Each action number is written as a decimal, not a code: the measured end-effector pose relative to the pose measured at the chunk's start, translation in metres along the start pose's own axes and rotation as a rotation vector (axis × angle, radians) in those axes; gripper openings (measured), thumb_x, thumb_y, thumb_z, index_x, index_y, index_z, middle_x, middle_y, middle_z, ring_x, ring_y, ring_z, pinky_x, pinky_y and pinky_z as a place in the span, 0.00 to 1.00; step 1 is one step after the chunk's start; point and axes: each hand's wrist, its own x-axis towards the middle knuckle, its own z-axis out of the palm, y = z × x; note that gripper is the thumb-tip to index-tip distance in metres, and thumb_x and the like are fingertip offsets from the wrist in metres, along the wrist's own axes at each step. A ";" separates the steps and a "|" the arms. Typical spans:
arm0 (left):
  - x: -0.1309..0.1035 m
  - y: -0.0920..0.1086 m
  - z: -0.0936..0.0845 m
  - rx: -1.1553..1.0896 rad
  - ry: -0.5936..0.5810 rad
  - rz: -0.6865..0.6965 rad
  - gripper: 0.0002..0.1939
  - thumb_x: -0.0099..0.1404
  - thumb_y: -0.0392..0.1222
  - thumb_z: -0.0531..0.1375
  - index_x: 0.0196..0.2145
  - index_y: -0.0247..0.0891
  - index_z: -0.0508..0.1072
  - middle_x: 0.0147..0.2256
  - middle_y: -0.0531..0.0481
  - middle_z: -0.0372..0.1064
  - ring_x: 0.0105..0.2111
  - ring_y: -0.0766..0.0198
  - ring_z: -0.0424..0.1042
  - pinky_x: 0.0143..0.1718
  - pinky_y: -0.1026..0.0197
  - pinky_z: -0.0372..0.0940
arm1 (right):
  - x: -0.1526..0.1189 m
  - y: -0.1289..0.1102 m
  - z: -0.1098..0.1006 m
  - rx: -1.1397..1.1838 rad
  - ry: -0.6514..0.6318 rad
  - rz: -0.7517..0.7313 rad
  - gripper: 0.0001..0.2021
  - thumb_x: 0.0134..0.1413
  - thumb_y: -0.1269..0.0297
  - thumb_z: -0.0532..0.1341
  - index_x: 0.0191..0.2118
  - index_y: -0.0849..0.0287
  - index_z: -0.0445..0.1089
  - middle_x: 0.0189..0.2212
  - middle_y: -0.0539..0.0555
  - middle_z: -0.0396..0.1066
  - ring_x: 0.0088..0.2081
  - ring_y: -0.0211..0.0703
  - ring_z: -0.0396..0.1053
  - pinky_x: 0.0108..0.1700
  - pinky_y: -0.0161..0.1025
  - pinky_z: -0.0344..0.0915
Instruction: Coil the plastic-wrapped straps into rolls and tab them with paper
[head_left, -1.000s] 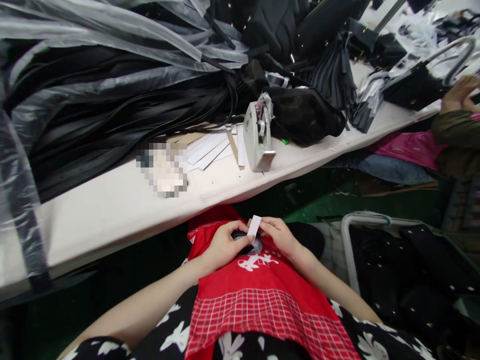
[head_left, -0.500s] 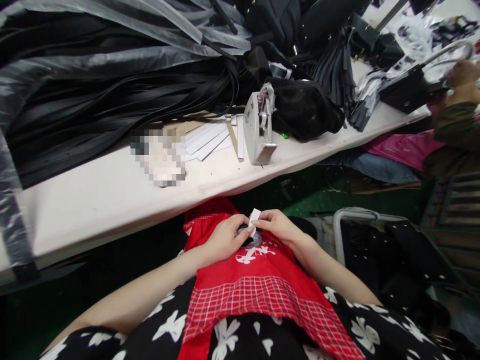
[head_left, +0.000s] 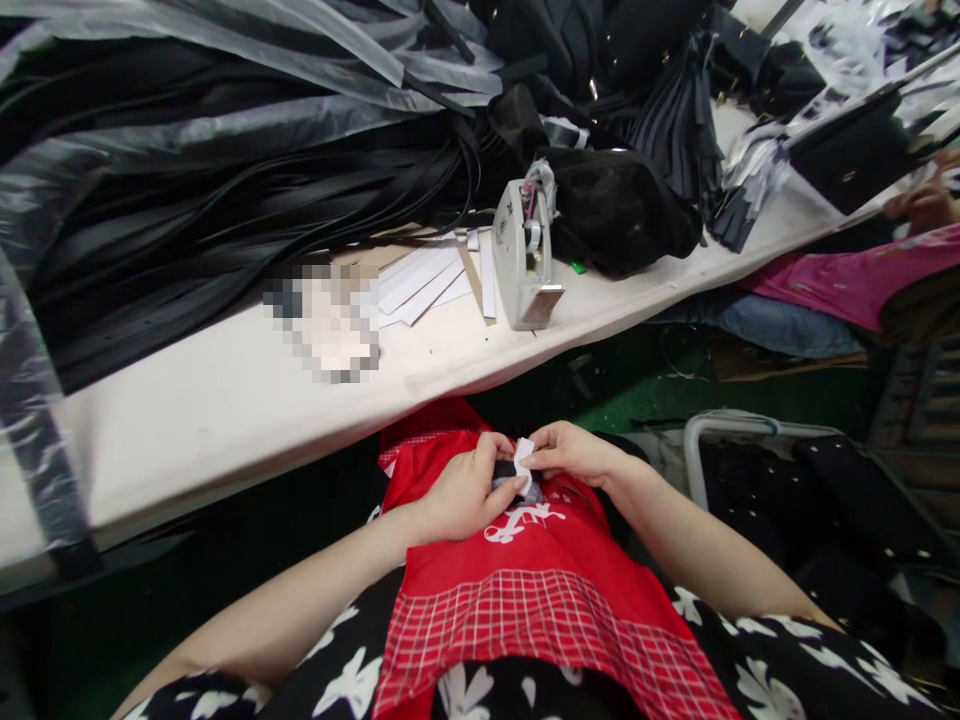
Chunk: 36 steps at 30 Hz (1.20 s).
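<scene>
Head cam: L hand (head_left: 469, 487) + R hand (head_left: 576, 456) pinching white strip (head_left: 523, 454), nearer apron print (head_left: 517, 523) vs b4

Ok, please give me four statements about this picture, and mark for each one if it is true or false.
1. The right hand has its grip on a small white strip. True.
2. The left hand hangs open at the side. False: the left hand has its grip on a dark piece, near the right hand.
3. The tape dispenser stands on the table. True.
4. The apron is blue. False: the apron is red, partly checked.
</scene>
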 end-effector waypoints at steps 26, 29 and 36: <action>0.064 0.013 -0.031 -0.174 -0.102 -0.132 0.14 0.53 0.43 0.64 0.38 0.35 0.75 0.32 0.50 0.74 0.31 0.62 0.69 0.33 0.63 0.62 | -0.030 -0.056 0.006 -1.514 0.389 -0.721 0.08 0.58 0.72 0.57 0.38 0.59 0.73 0.34 0.55 0.75 0.37 0.44 0.71 0.40 0.39 0.68; 0.073 0.010 -0.037 -0.408 0.016 -0.170 0.17 0.51 0.43 0.64 0.39 0.32 0.76 0.33 0.47 0.74 0.32 0.61 0.70 0.35 0.62 0.63 | -0.025 -0.046 0.007 -1.509 0.424 -0.855 0.18 0.59 0.73 0.54 0.55 0.62 0.67 0.50 0.60 0.71 0.51 0.49 0.67 0.54 0.46 0.67; 0.084 0.012 -0.043 -0.804 0.078 -0.281 0.32 0.53 0.61 0.64 0.44 0.29 0.74 0.18 0.56 0.63 0.17 0.71 0.59 0.19 0.68 0.54 | -0.010 -0.031 0.015 -1.328 0.563 -1.001 0.29 0.56 0.75 0.53 0.64 0.61 0.55 0.61 0.62 0.59 0.63 0.54 0.55 0.62 0.56 0.60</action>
